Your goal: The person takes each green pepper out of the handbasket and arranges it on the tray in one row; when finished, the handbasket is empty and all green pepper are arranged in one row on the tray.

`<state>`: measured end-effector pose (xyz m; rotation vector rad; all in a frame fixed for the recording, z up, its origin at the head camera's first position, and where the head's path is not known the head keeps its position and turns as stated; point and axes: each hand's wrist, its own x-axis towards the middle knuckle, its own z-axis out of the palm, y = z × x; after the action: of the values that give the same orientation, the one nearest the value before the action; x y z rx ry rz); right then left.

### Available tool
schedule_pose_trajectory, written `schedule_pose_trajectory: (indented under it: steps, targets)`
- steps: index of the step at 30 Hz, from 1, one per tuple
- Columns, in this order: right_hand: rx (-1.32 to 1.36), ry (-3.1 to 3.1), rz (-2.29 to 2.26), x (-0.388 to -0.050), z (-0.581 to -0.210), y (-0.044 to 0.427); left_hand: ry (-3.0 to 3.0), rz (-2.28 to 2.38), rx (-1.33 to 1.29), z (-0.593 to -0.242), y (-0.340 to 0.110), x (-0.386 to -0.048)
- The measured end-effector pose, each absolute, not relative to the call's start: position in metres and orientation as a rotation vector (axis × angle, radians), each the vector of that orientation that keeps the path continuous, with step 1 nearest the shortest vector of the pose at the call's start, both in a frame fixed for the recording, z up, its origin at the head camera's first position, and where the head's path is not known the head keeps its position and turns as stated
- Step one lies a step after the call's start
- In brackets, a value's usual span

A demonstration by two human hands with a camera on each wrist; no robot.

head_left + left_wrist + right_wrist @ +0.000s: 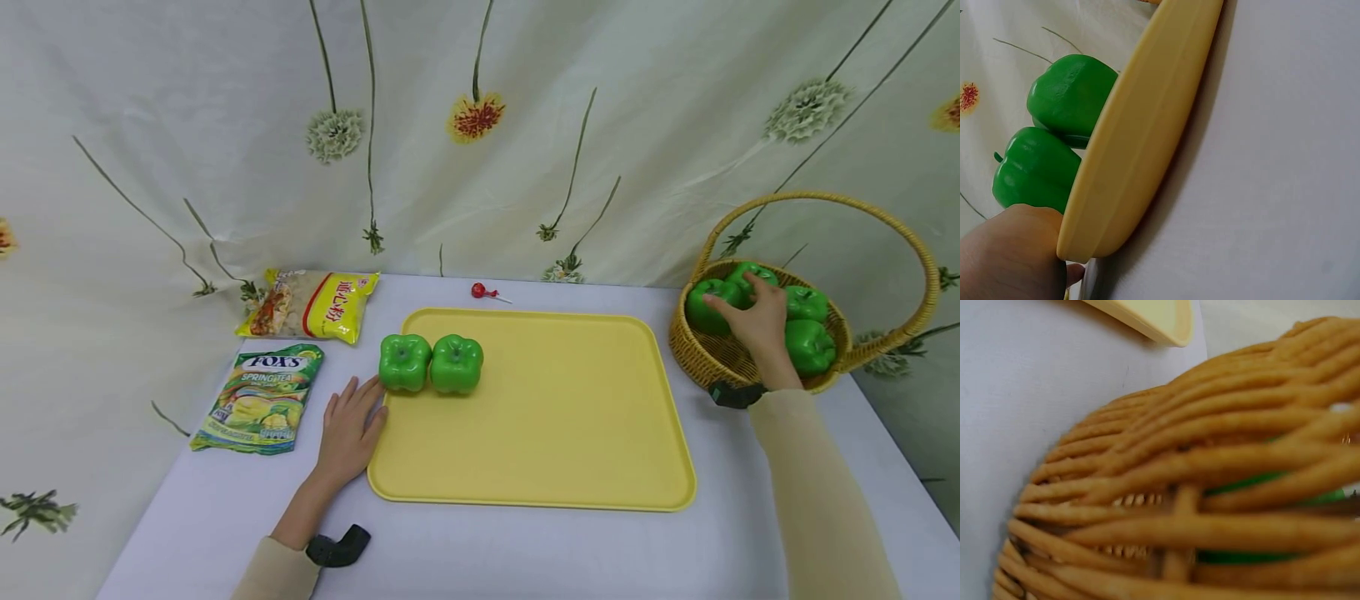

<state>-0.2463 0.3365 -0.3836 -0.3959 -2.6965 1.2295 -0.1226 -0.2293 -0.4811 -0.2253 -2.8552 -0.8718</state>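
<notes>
My left hand (351, 429) rests on the white table at the left edge of the yellow tray (540, 417), fingers extended and fingertips close to a green bell pepper (405, 362). A second green bell pepper (457, 364) sits beside it in the tray's upper left corner. In the left wrist view, part of my left hand (1013, 253) shows below both peppers. Over at the wicker basket (693, 354), my right hand (761, 325) reaches inside. Its thumb and fingers touch the left pepper (705, 315) and back pepper (752, 273); whether they grip one is unclear.
Two more green peppers, one pepper (806, 304) above another pepper (810, 348), lie at the basket's right. A candy bag (262, 400) and a yellow food packet (311, 304) lie left of the tray. A red lollipop (480, 290) lies behind it. The basket handle (825, 197) arches high.
</notes>
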Motion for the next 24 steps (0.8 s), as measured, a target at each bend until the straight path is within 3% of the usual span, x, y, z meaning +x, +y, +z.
schedule_pose_trajectory:
  steps: [24]
  targets:
    - [-0.377, -2.741, 1.075, -0.251, -0.395, 0.335, -2.871, -0.869, -0.224, -0.479, -0.228, -0.122]
